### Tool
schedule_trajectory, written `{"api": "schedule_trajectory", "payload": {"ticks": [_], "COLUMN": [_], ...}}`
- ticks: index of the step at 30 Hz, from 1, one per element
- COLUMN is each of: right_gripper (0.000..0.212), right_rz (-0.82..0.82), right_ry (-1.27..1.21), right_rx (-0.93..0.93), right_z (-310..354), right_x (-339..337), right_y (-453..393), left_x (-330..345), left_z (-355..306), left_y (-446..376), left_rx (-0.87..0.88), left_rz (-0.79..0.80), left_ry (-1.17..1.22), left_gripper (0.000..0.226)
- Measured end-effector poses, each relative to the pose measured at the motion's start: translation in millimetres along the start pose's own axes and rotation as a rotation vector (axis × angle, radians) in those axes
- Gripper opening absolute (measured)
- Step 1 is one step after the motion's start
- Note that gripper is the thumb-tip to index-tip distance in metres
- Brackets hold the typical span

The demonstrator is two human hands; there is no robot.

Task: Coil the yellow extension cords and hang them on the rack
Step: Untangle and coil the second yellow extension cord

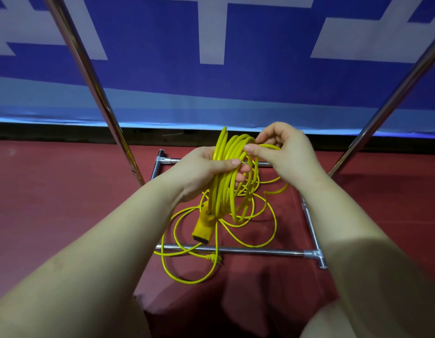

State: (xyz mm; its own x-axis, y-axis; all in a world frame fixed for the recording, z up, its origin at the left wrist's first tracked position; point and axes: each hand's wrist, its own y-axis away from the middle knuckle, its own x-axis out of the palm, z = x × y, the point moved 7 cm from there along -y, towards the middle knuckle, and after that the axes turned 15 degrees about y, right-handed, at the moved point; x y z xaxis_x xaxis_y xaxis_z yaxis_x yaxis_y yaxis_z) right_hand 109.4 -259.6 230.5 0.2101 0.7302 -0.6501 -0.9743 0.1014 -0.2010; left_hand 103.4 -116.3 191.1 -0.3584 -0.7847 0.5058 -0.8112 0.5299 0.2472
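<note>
Yellow extension cord (226,176), partly gathered into a coil of several loops that stands upright between the two hands, above the base of a metal rack (236,250). The left hand (206,172) is wrapped round the near side of the bundle, thumb laid across the strands and fingers curled behind, apparently so that the finished loops stay together while more cord is added. The right hand (282,147) pinches a single strand between thumb and fingertips at the top of the coil, just beside the left hand, seemingly laying on the next turn. A yellow socket block (203,228) hangs from the bottom of the bundle, below the left wrist, which suggests coiling began at that end. The uncoiled remainder trails down to the red floor (65,191) in loose loops that cross the lower rail of the rack; its plug (214,258) lies on the floor just past that rail, well below both hands. Two slanted chrome uprights (89,76) rise on either side of the hands. A blue and white banner (211,45) covers the wall behind. Judged from the slack on the floor, coiling is roughly half done and hanging is not yet begun.
</note>
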Motion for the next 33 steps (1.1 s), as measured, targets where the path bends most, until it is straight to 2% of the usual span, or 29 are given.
{"api": "schedule_trajectory", "payload": {"ticks": [6, 10, 12, 16, 19, 22, 26, 29, 33], "right_gripper": [0.037, 0.031, 0.025, 0.017, 0.01, 0.018, 0.012, 0.008, 0.015], "right_rz": [-0.018, 0.023, 0.114, 0.45, 0.56, 0.544, 0.466, 0.334, 0.166], "right_ry": [0.065, 0.086, 0.193, 0.517, 0.545, 0.327, -0.14, -0.425, -0.724], "right_rx": [-0.016, -0.038, -0.011, 0.112, 0.154, 0.176, 0.311, 0.432, 0.549], "right_z": [5, 7, -2, -42, -50, -39, -21, -19, -22], "right_x": [-4, 0, 6, 27, 32, 30, 23, 16, 10], "right_y": [3, 4, 2, 7, 13, 14, 15, 11, 6], "left_x": [2, -3, -8, -30, -41, -44, -45, -35, -22], "left_z": [5, 3, -1, -11, -17, -20, -21, -17, -5], "left_y": [1, 1, 1, -2, -2, -3, -3, -4, -4], "left_rx": [-0.066, -0.038, 0.0, 0.087, 0.149, 0.198, 0.222, 0.184, 0.112], "left_rz": [0.014, -0.007, -0.063, -0.23, -0.294, -0.319, -0.315, -0.233, -0.158], "left_ry": [-0.081, -0.101, -0.083, -0.003, 0.07, 0.074, 0.007, -0.093, -0.232], "left_gripper": [0.01, 0.009, 0.011, 0.011, 0.011, 0.009, 0.008, 0.008, 0.009]}}
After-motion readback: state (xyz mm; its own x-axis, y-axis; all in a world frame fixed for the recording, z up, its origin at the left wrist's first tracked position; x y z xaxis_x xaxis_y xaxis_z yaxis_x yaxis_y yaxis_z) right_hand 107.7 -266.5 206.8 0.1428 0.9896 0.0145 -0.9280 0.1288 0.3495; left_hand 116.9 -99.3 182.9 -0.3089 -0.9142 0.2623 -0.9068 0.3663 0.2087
